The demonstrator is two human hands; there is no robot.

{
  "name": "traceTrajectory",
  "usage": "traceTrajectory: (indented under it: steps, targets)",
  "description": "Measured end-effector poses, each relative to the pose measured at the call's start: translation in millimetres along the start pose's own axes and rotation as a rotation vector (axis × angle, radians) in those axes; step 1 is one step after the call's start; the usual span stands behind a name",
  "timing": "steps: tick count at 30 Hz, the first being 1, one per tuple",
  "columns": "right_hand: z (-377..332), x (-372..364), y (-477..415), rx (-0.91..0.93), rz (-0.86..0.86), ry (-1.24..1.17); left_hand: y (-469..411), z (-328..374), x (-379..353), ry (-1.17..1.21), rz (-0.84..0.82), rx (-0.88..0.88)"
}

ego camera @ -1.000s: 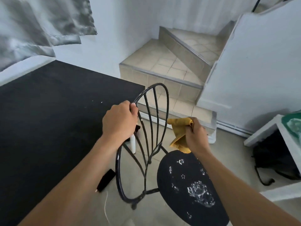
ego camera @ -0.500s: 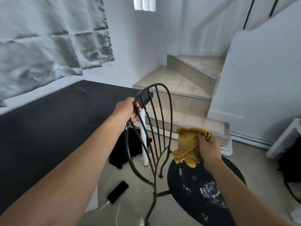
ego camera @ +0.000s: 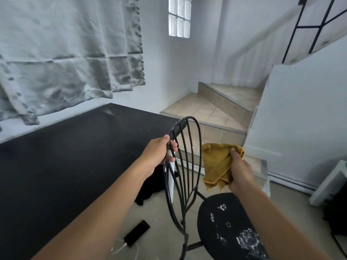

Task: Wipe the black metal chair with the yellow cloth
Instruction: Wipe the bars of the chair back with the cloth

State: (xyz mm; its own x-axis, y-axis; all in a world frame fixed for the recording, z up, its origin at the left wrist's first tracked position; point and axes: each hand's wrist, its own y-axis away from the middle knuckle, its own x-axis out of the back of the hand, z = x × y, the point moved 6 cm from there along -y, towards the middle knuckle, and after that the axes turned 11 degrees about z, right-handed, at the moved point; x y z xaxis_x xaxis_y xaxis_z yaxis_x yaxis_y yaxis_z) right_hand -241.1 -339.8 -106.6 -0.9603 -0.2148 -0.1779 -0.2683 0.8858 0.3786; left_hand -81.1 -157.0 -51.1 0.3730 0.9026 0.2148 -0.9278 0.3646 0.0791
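Observation:
The black metal chair (ego camera: 195,158) stands in front of me, its oval barred backrest upright and its round seat (ego camera: 227,228) flecked with white marks at lower right. My left hand (ego camera: 159,152) grips the left rim of the backrest near the top. To the right of the backrest, my right hand (ego camera: 240,171) holds the crumpled yellow cloth (ego camera: 216,164) in the air, just beside the outer bar and above the seat.
A black table (ego camera: 65,166) fills the left side, its white leg (ego camera: 171,182) behind the backrest. A phone with a white cable (ego camera: 136,232) lies on the floor. Tiled steps (ego camera: 210,109) rise ahead; a white unit (ego camera: 326,184) stands at right.
The view has tilted upward. My left hand stayed on the backrest rim, and my right hand lifted the cloth higher beside the backrest.

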Motion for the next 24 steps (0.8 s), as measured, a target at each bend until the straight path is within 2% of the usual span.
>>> traceTrajectory:
  steps: [3,9,11,14,16,18,20,24]
  targets:
    - [-4,-17,6,-0.017,-0.022,-0.056,-2,-8,7,-0.038,-0.086,-0.055]
    - [-19,-50,9,0.072,-0.103,-0.021,1,8,26,-0.422,0.027,-0.429]
    - [-23,-55,8,0.103,-0.105,-0.021,7,19,31,-0.479,0.055,-0.52]
    - [-28,-62,14,0.133,-0.122,-0.066,11,24,37,-0.503,0.017,-0.537]
    - [-32,-68,15,0.187,-0.135,-0.057,10,20,36,-0.505,-0.021,-0.487]
    - [-38,-76,18,0.315,-0.152,0.031,10,18,33,-0.53,-0.043,-0.457]
    - [-48,-90,26,0.519,-0.208,0.135,11,19,28,-0.576,-0.051,-0.464]
    - [-55,-131,57,0.896,-0.494,0.311,10,22,25,-0.617,-0.084,-0.45]
